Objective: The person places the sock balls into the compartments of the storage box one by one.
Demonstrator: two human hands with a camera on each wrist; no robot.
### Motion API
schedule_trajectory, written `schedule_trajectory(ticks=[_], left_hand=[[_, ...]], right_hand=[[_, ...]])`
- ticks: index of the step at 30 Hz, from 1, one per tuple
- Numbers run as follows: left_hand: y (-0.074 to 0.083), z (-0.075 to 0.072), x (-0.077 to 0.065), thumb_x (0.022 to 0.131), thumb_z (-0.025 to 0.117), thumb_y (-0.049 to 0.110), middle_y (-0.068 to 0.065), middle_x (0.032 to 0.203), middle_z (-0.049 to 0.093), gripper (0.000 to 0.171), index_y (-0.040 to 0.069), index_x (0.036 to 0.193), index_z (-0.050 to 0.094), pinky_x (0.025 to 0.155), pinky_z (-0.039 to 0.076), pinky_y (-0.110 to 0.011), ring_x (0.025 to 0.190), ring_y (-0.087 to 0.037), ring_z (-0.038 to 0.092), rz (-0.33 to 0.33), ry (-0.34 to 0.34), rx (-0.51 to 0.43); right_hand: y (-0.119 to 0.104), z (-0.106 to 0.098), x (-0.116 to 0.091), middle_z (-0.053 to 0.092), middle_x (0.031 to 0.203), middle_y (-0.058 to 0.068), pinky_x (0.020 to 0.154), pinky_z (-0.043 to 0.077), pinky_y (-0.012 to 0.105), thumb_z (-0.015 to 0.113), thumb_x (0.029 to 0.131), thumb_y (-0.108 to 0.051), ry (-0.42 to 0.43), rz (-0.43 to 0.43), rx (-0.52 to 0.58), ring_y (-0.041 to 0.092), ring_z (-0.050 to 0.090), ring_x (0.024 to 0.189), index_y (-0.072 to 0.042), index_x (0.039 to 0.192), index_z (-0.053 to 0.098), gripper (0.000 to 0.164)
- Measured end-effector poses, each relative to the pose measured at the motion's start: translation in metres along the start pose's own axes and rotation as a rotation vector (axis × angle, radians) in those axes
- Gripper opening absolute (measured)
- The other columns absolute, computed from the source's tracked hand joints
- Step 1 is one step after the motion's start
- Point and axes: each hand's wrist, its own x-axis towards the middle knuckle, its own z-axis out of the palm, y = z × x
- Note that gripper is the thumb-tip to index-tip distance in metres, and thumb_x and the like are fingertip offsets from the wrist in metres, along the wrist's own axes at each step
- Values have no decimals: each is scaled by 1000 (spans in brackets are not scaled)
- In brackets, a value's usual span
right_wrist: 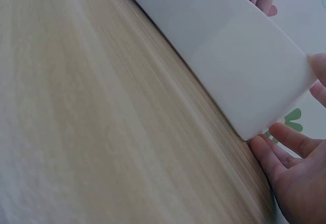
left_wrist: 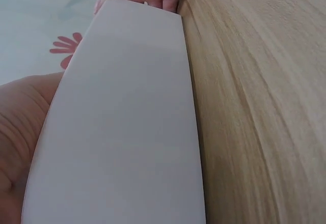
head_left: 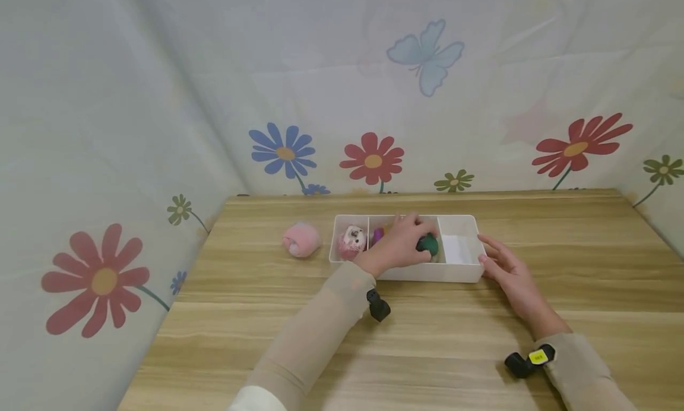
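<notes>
A long white divided box [head_left: 427, 273] lies on the table. My left hand [head_left: 401, 242] reaches into its middle compartment, thumb and fingers curled about a dark green ball-shaped bundle [head_left: 428, 245]. Beside that hand, a purple item [head_left: 378, 234] shows partly in the same compartment; the rest is hidden by the hand. A pink-and-white bundle [head_left: 352, 242] with dark spots sits in the left compartment. My right hand [head_left: 510, 277] touches the box's right end, fingers fairly straight. In the right wrist view its fingers [right_wrist: 290, 147] lie against the box's corner.
Left of the box, a soft pink rolled bundle [head_left: 301, 240] lies on the wooden table [head_left: 240, 316]. The right compartment has a white patch [head_left: 456, 249] on its floor. A flower-printed cloth [head_left: 331, 72] hangs behind the table and along its left side.
</notes>
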Motion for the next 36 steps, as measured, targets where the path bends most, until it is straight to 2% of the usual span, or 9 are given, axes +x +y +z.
schedule_trajectory(ticks=[6,11,16,19,22,24,26,31,36], left_hand=[[3,-3,-3,81,70,37,5,99,48,27,21,97,56,108,14,-53,98,-9,45,0,-12,47],[6,-8,-3,81,66,48,7,77,47,34,18,77,51,108,20,-51,72,-7,45,-7,-37,133],[9,-10,0,82,64,49,6,57,43,42,16,65,46,108,21,-50,54,-7,39,-50,-95,141],[10,-10,1,81,66,49,8,56,44,41,17,66,46,104,29,-43,53,-7,40,-59,-104,139],[10,-11,-1,80,68,47,8,60,47,37,17,69,48,83,41,-29,56,-7,42,-53,-95,125],[8,-11,-3,80,69,44,8,63,50,34,17,73,49,67,38,-23,58,-7,44,-43,-89,101],[6,-12,-6,81,70,40,8,69,53,29,17,80,52,59,38,-18,61,-7,46,-34,-85,54],[3,-15,-11,82,71,32,7,85,57,29,13,98,57,61,42,-14,72,-7,51,-17,-82,-25],[0,-17,-20,84,68,32,6,92,57,27,14,101,59,66,42,-14,77,-7,50,14,-55,-18]], right_hand=[[-1,0,0,40,130,30,80,47,17,46,98,-25,-3,-4,11,6,52,104,-14,145,31,51],[-2,-2,1,39,131,30,80,47,16,46,98,-25,0,-7,15,9,52,106,-15,145,31,50],[-1,-2,1,40,130,30,79,47,16,47,98,-24,6,-10,20,6,52,104,-14,145,32,50],[-1,-1,0,41,129,28,79,47,16,47,98,-24,6,-11,19,3,52,102,-13,144,32,50],[0,0,0,41,128,27,79,47,17,47,98,-24,5,-9,13,1,52,101,-13,144,33,50],[1,1,1,41,129,27,79,47,17,46,98,-24,5,-9,14,1,52,101,-13,144,33,50],[1,1,1,40,129,28,80,47,17,46,98,-24,6,-11,16,3,52,102,-14,144,33,49],[0,0,1,39,130,30,80,47,16,46,98,-25,6,-13,20,8,52,105,-15,145,33,49],[1,0,0,39,130,28,79,47,16,46,98,-24,5,-17,19,7,52,104,-15,145,33,49]])
